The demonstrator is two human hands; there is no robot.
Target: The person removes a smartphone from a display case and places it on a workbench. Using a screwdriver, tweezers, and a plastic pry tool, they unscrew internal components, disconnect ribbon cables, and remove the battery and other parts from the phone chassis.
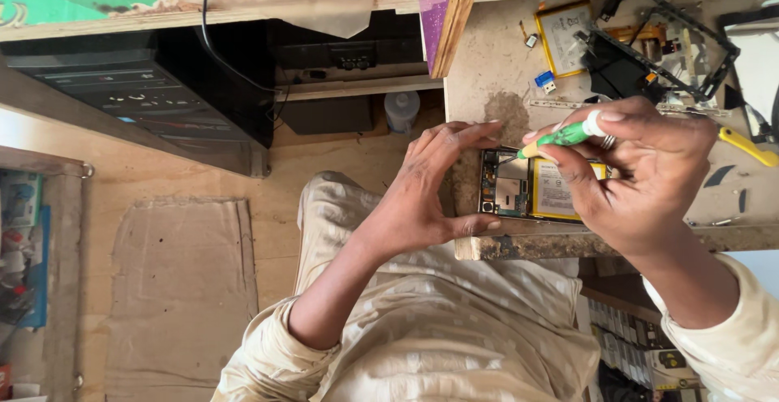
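An opened phone with its back off lies on the worn workbench, showing a circuit board and a yellow-white battery. My left hand frames the phone's left end, thumb at its near edge and fingers curved over its far edge. My right hand pinches a green-handled screwdriver, its tip resting on the phone's top near the board. A ring shows on one finger of that hand.
Farther back on the bench lie a loose battery, a black phone frame, a small blue part and a yellow-handled tool. A black box-shaped unit sits under the shelf at left, with cardboard on the floor.
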